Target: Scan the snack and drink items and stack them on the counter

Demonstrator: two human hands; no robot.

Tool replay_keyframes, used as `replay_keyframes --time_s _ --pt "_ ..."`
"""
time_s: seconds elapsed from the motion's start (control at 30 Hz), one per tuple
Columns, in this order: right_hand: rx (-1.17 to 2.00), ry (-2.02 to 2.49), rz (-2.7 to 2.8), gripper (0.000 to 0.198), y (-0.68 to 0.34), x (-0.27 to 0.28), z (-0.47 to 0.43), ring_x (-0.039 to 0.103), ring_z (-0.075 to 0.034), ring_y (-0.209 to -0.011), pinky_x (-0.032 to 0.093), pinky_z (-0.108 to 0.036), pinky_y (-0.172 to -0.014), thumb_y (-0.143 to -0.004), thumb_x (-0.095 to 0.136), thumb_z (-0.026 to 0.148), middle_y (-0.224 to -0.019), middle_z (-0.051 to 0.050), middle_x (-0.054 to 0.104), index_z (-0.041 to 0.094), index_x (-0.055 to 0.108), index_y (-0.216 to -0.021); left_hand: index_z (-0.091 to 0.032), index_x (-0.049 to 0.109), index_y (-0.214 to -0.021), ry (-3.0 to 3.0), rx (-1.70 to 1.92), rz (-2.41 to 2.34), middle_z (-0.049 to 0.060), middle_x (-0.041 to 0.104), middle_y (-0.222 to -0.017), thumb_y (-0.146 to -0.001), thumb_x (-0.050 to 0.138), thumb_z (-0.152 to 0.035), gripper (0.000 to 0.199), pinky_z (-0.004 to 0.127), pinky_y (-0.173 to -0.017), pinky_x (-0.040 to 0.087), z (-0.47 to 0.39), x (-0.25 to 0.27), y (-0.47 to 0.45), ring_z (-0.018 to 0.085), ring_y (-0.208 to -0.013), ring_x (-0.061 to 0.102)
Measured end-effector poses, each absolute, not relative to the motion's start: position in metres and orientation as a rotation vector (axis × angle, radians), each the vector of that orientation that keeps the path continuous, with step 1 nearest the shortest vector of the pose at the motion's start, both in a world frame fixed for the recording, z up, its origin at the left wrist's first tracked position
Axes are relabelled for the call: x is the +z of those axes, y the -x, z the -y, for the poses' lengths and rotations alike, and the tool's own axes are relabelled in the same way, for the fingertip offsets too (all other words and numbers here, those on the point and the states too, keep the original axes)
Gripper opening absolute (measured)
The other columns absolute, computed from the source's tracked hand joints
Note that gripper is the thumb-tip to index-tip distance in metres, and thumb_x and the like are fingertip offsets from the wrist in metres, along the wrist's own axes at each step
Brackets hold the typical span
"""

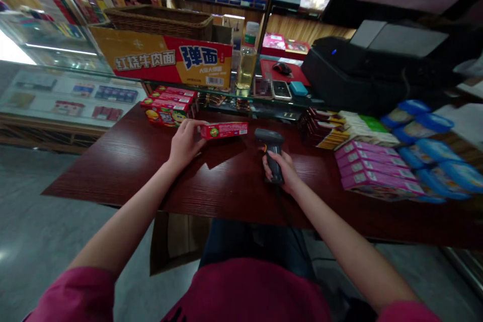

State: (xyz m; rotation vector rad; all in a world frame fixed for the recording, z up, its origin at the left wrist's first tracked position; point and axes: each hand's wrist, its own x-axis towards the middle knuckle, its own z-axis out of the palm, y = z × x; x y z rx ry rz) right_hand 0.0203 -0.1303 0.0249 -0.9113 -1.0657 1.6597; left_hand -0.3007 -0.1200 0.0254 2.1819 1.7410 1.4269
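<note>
My left hand (185, 143) grips the left end of a small red box (226, 130), held just above the dark wooden counter with its barcode side facing me. A black barcode scanner (274, 148) is in my right hand (283, 167), fingers wrapped round its handle. The scanner's head points left, toward the box, with a short gap between them. Behind my left hand stands a stack of similar red boxes (166, 105). A cable runs down from the scanner's handle over the counter edge.
To the right lie dark-wrapped packets (320, 128), pink boxes (373, 168) and blue-lidded tubs (441, 156). On the glass ledge behind are a noodle carton (166, 58), a bottle (246, 63) and a phone (282, 90). A black machine (362, 75) stands at the back right. An open cardboard box (177, 241) sits below the counter.
</note>
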Motion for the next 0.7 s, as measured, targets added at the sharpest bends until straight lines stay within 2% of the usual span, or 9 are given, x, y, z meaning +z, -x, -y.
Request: replay_keyframes --time_s 0.2,0.43,0.7 --pt "1.569 0.907 0.965 0.045 -0.050 0.019 0.111 0.049 -0.008 -0.038 0.038 -0.020 -0.033 -0.073 0.083 0.044 -0.064 0.005 0.065 0.018 0.061 -0.103 -0.023 0.057 -0.117 -2.285 1.370 -1.634 0.009 0.066 -0.126 -0.082 0.065 -0.012 0.038 0.043 -0.107 0.051 0.079 0.021 0.236 0.027 -0.124 0.060" --pt "1.594 0.855 0.906 0.043 -0.056 0.014 0.109 0.048 -0.008 -0.038 0.037 -0.019 -0.033 -0.073 0.083 0.043 -0.062 0.005 0.064 0.018 0.060 -0.099 -0.024 0.056 -0.120 -2.345 1.287 -1.612 0.009 0.066 -0.129 -0.083 0.070 -0.019 0.040 0.044 -0.106 0.050 0.077 0.012 0.236 0.028 -0.124 0.062" --pt "1.636 0.816 0.932 0.038 -0.055 0.016 0.112 0.048 -0.007 -0.037 0.039 -0.020 -0.033 -0.078 0.079 0.043 -0.062 0.006 0.063 0.017 0.064 -0.101 -0.026 0.056 -0.122 -2.309 1.289 -1.680 0.008 0.067 -0.129 -0.081 0.071 -0.015 0.045 0.043 -0.103 0.052 0.078 0.012 0.236 0.028 -0.122 0.062"
